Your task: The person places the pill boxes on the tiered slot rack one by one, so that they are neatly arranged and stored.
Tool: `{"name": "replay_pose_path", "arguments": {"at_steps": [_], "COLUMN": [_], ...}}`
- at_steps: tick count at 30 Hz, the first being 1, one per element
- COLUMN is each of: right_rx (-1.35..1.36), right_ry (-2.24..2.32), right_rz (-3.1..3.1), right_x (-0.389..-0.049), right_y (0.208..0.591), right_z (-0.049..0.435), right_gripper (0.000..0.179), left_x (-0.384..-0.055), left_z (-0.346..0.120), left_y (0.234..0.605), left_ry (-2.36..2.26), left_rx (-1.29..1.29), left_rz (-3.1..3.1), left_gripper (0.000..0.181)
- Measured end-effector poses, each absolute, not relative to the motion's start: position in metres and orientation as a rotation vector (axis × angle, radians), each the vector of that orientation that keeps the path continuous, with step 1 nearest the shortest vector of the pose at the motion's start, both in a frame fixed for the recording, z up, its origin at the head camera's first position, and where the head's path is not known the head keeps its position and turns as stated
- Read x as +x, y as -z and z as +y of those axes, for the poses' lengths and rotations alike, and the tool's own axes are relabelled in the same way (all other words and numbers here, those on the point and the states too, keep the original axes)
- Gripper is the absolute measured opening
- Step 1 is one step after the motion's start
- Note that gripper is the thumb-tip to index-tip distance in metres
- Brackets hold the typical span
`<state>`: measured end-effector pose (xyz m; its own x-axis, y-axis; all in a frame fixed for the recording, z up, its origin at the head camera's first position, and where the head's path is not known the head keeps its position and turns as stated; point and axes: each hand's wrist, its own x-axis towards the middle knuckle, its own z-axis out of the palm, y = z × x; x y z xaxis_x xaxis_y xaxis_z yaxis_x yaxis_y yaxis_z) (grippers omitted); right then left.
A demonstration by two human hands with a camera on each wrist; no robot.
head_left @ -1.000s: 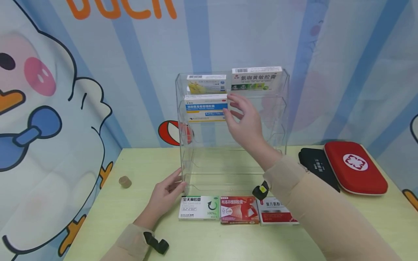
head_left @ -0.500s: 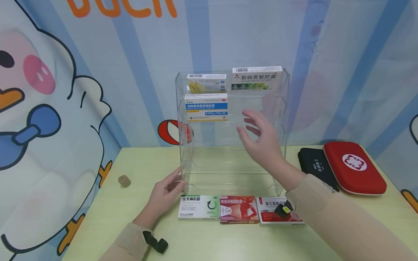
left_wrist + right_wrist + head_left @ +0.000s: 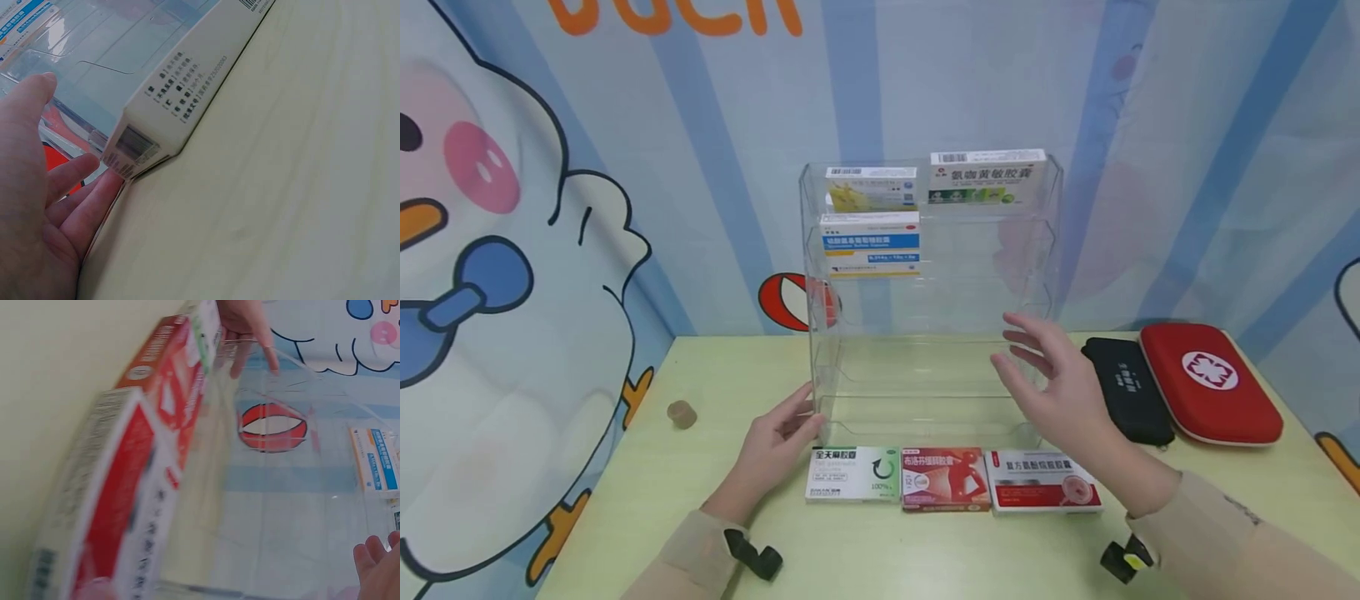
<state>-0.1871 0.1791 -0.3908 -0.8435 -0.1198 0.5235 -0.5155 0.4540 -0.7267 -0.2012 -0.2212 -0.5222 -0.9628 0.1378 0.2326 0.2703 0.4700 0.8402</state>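
Note:
A clear tiered display rack (image 3: 925, 367) stands upright on the table. At its lower left side my left hand (image 3: 771, 454) holds the edge, thumb in front and fingers around the side; in the left wrist view the thumb (image 3: 39, 94) is near the clear panel. My right hand (image 3: 1060, 392) hovers before the rack's lower right, fingers loosely bent, holding nothing. The second tier bears a blue-and-white medicine box (image 3: 871, 244) at left. Above are a yellow-and-white medicine box (image 3: 872, 190) and a white-and-green medicine box (image 3: 987, 177).
Before the rack lie a white-and-green box (image 3: 853, 475), a red box (image 3: 946, 479) and a white-and-red box (image 3: 1043, 482) in a row. A black pouch (image 3: 1127, 390) and a red case (image 3: 1210, 383) are at right. A small brown cylinder (image 3: 682, 414) is at left.
My right hand has let go of the blue-and-white medicine box on the second tier and moved down and right. The left hand has stayed at the rack's side.

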Motion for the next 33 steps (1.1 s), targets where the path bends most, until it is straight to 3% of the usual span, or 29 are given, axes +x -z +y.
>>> {"name": "replay_pose_path", "arguments": {"at_steps": [19, 33], "right_rx": [0.465, 0.614], "right_ry": [-1.130, -0.802], "right_rz": [-2.551, -2.988], "right_x": [-0.137, -0.138], "right_y": [0.453, 0.470], "right_z": [0.252, 0.287], "right_gripper": [0.057, 0.086], "left_x": [-0.201, -0.199], "left_z": [-0.222, -0.220], "left_y": [0.520, 0.517], "left_ry": [1.530, 1.557], "left_rx": [-0.356, -0.318], "left_rz": [-2.593, -2.610], "left_gripper": [0.060, 0.061]}}
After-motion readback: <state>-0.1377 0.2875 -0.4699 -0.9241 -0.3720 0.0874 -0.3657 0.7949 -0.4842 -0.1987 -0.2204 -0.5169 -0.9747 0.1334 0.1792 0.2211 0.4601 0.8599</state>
